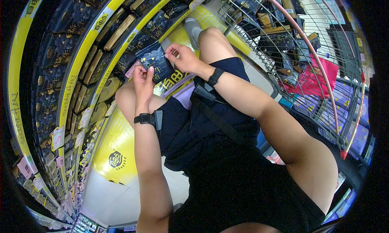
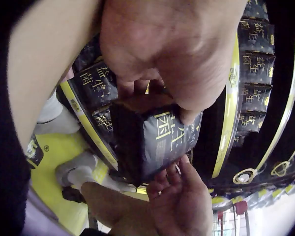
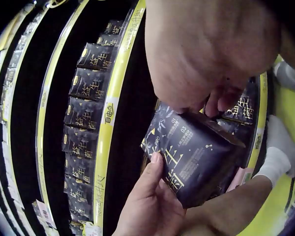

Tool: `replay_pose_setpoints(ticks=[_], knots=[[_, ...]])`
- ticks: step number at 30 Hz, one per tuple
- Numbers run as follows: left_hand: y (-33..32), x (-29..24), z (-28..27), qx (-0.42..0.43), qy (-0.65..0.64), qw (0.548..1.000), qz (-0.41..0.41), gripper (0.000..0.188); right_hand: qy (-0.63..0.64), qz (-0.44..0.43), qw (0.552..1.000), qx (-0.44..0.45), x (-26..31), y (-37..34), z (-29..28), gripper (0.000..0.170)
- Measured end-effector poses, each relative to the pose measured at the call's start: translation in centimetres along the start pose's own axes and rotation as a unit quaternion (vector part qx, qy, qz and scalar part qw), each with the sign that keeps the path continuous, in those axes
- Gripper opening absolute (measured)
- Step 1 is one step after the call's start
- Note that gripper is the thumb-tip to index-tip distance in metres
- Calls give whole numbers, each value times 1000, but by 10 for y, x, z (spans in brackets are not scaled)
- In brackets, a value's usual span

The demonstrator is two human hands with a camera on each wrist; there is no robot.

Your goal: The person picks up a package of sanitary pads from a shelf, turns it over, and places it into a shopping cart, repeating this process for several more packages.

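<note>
black packet [image 3: 201, 157] held | shelf [image 1: 99, 24] beside | right knee [image 1: 212, 36] between packet and cart [image 1: 328, 91]

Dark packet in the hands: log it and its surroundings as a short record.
Item held: dark packet, yellow characters on its front
Left side grip: left hand, thumb on the packet's front
Right side grip: right hand, fingers curled at the packet's edge
Shelving: yellow shelf edges; similar shelf packets in a row
Cart: wire cart at the person's right, holding a red bag and dark packages
Floor: yellow printed sheet over pale tiles
</note>
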State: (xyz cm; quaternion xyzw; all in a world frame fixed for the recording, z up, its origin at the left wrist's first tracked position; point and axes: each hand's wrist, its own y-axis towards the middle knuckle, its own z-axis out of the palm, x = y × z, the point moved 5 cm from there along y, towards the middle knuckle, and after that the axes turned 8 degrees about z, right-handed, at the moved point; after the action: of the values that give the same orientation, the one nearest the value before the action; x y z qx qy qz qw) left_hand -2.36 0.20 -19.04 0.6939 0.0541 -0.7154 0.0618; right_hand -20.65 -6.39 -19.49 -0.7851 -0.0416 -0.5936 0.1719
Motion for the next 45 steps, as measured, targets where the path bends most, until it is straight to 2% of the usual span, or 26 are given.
replay_pose_setpoints(ticks=[3,9,12,22,25,28,31,34,40,42,45], knots=[[-2,-1,0,1,1,1000,-27,25,-15,-2,1000,5,2,0,-3,14],[0,-3,-1,15,57,998,32,25,-8,-5,1000,16,-6,3,-1,13],[-2,-1,-3,23,40,999,-8,25,-16,-2,999,31,-6,3,0,12],[-2,3,0,15,3,1000,17,22,-18,-9,999,45,-5,1,2,12],[-1,3,-2,17,24,999,17,21,-8,-26,1000,10,-5,0,0,12],[-2,1,-2,-1,20,1000,20,21,10,-3,1000,-27,-8,0,-7,13],[-1,6,-8,-33,-15,999,16,21,28,-22,999,-23,-11,3,-9,13],[-2,3,-8,-46,-49,998,-2,20,51,-28,995,80,1,-6,-2,12],[-1,1,-7,-26,-26,999,-10,16,3,30,996,78,-3,-5,3,13],[1,3,-8,-21,-34,999,-6,15,-27,22,997,68,-5,-5,4,12],[-1,0,-9,3,24,1000,-6,15,-55,8,997,58,-5,-5,2,11]])
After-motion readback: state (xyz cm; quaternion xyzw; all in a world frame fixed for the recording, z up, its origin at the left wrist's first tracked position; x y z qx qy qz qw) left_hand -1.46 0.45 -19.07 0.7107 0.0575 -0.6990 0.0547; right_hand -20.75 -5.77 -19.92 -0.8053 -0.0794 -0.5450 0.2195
